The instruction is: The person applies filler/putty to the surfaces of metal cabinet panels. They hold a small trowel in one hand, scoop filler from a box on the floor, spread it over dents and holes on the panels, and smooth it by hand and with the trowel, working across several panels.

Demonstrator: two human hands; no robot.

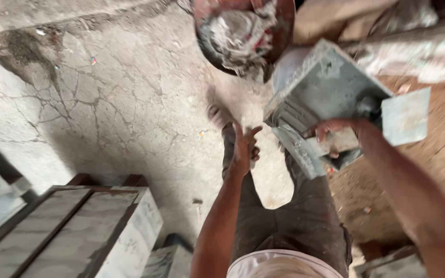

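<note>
My right hand (336, 133) grips the lower edge of a grey metal box-shaped mould (330, 90) caked with cement, held tilted in the air at the right. My left hand (244, 148) is out in front of me with its fingers spread, holding nothing, just left of the mould. Below both hands are my dark trousers (289, 216) and one foot on the cracked concrete floor (119, 103).
A reddish round pan (279, 31) with wet cement sits on the floor ahead. Grey cement blocks (78, 226) are stacked at the lower left. Brown loose soil (439, 154) covers the ground at the right. Sacks lie at the top right.
</note>
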